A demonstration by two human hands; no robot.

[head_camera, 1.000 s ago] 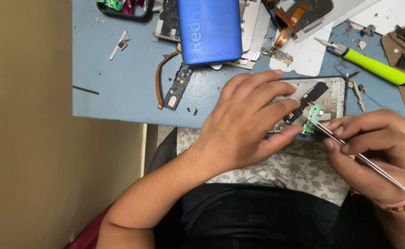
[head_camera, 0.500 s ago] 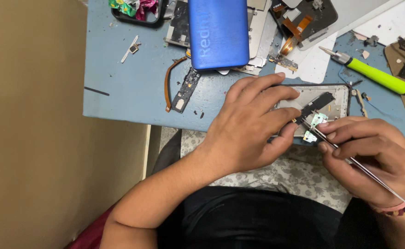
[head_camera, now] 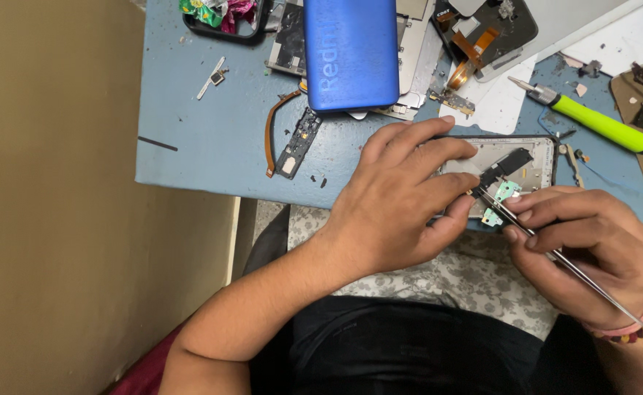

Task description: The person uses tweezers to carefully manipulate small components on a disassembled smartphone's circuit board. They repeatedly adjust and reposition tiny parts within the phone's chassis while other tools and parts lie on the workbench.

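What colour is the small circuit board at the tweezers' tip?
Light green small circuit board, head view.

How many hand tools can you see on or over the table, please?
2: metal tweezers held in the right hand over the opened phone frame, and a green-handled screwdriver lying on the table's right side. Others may be hidden among the clutter.

Blue phone back cover [head_camera: 351, 55] atop metal frames on blue counter [head_camera: 204, 139]; green-handled screwdriver [head_camera: 603, 124] far right; orange flex cable [head_camera: 272, 135] beside small black board [head_camera: 298, 135].

A worn blue table [head_camera: 212, 139] meets a plain tan wall [head_camera: 51, 219] over patterned floor [head_camera: 475, 278].
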